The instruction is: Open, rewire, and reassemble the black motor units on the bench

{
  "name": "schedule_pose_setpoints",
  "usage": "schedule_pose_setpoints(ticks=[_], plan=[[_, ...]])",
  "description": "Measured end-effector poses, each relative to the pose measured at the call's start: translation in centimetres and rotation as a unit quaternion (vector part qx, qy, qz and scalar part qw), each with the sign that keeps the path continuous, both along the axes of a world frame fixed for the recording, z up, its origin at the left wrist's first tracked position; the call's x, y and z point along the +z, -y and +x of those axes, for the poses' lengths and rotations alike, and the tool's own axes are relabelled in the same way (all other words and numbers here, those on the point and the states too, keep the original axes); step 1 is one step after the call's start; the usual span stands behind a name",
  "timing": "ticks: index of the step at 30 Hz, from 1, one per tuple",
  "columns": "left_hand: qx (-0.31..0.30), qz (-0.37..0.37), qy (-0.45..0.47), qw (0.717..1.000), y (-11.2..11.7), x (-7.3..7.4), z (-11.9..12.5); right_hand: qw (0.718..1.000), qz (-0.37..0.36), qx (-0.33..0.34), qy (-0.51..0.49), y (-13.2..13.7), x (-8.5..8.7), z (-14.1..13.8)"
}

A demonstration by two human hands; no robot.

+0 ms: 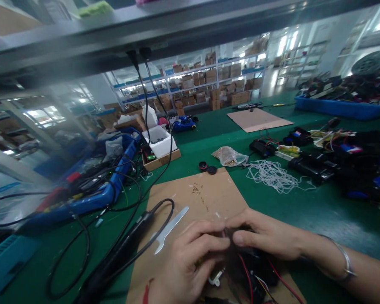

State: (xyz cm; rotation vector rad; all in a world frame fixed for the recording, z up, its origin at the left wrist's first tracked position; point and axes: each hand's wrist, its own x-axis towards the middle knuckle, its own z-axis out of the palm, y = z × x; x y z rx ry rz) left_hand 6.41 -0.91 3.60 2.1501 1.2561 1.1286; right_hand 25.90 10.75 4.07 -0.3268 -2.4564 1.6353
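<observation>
My left hand (194,257) is closed, with its fingertips at the near side of a dark device with red, white and yellow wires (256,274). My right hand (270,236) curls over the same device from the right, thumb and fingers closed on its upper part. Most of the device lies hidden under my hands, and its exact kind is unclear. A small white piece (217,278) shows below my left fingers. Beneath everything is a cardboard sheet (164,190). To the left on it lie a flat metal wrench (171,230) and a black corded electric screwdriver (126,245).
Small brass screws (195,188) lie scattered ahead, near a bag of screws (229,156) and two round black parts (207,167). White cord (274,175) and dark devices (313,164) are at right. Left stands a blue bin (123,169); cables hang from the overhead shelf (177,29).
</observation>
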Motion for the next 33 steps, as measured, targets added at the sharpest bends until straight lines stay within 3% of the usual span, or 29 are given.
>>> schedule_pose_setpoints(ticks=[2, 4, 8, 11, 15, 19, 22, 25, 28, 30, 33], plan=[[-0.014, 0.020, -0.007, 1.000, 0.1, 0.0, -0.1, 0.999, -0.036, 0.016, -0.003, -0.2, 0.2, 0.0], [0.034, -0.004, 0.005, 0.999, 0.3, -0.1, 0.0, 1.000, -0.015, 0.001, -0.001, -0.2, 0.4, 0.0], [0.105, -0.088, 0.029, 0.990, 0.4, 0.0, 0.6, 0.987, 0.146, -0.063, -0.004, 0.4, 0.9, 0.0], [0.119, -0.081, 0.035, 0.989, 0.2, 0.0, 0.9, 0.975, 0.211, -0.073, 0.006, 0.9, 1.1, 0.2], [0.059, 0.049, -0.032, 0.997, 0.0, 0.0, 0.4, 0.986, 0.155, -0.051, 0.020, 0.6, 1.0, 0.5], [-0.029, 0.165, -0.138, 0.976, 0.0, -0.1, -0.2, 0.998, 0.046, -0.006, 0.038, -0.3, 0.9, 0.8], [-0.041, 0.141, -0.108, 0.983, 0.2, -0.4, -0.1, 0.998, 0.043, -0.033, 0.027, -0.3, 0.9, 0.7], [0.041, 0.047, -0.015, 0.998, 0.5, -0.4, 0.4, 0.991, 0.111, -0.070, 0.015, 0.2, 1.2, 0.4], [0.117, -0.032, 0.020, 0.992, 0.5, 0.1, 1.0, 0.980, 0.179, -0.082, 0.005, 0.8, 1.5, 0.2], [0.114, -0.039, 0.018, 0.993, 0.4, 0.5, 1.1, 0.980, 0.186, -0.075, 0.001, 1.0, 1.6, 0.3], [0.062, 0.026, 0.003, 0.998, 0.3, 0.9, 0.9, 0.992, 0.117, -0.042, 0.014, 0.7, 1.6, 0.7]])
